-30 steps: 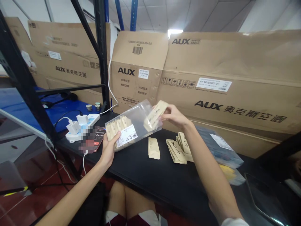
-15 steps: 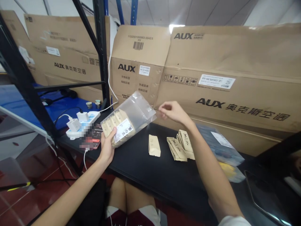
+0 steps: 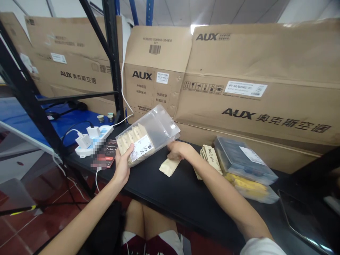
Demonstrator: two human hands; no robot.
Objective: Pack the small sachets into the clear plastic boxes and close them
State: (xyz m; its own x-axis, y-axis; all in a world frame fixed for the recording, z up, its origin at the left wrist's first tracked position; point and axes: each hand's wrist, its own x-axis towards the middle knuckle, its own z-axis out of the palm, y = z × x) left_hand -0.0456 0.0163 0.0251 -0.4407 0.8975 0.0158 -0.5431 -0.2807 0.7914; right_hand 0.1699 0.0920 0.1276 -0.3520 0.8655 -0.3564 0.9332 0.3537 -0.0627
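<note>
a person's left hand (image 3: 122, 164) grips a clear resealable pouch (image 3: 151, 132) above the near left of a black table (image 3: 164, 198), its fingers (image 3: 126, 151) clamped on the pouch's lower edge. kraft paper sachets (image 3: 130, 139) sit packed inside, behind a white label (image 3: 142, 148). the right hand (image 3: 180, 150) reaches over the table's middle, fingers together and resting on a loose kraft sachet (image 3: 168, 167) lying just beside the pouch. to the right, a stack of kraft sachets (image 3: 209, 157) sits against a clear bag of dark packets (image 3: 240, 159), with yellow packets (image 3: 251, 189) near it. at left, a phone (image 3: 107, 154), its screen partly blurred, lies beside a power strip (image 3: 92, 140) with two white chargers. aux cardboard cartons (image 3: 239, 85) line the far edge.
</note>
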